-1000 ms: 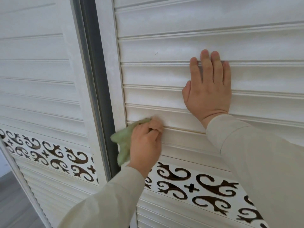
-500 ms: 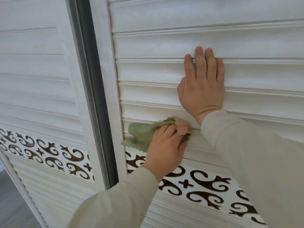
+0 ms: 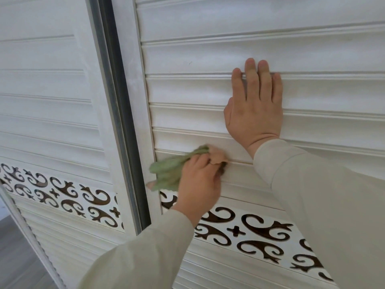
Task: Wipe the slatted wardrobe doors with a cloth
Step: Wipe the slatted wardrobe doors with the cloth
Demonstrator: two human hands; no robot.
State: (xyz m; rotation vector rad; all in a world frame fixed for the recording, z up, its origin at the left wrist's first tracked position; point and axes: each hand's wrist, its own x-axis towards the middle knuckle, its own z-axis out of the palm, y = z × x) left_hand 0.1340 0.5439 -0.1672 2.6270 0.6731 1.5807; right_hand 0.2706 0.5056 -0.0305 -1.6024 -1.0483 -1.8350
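Head view: crumpled green cloth (image 3: 169, 171) is gripped by the left hand (image 3: 198, 184) against the white slatted wardrobe door (image 3: 198, 90); the right hand (image 3: 255, 107) is pressed flat above, fingers straight, beside a dark scrollwork band (image 3: 260, 232).

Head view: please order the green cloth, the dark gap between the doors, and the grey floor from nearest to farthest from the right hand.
From the right hand:
1. Green cloth, below-left, gripped by the left hand.
2. Dark gap, further left.
3. Grey floor, bottom-left corner.

Left hand (image 3: 198, 184) curled in a grip, right hand (image 3: 255, 107) flat, fingers straight.
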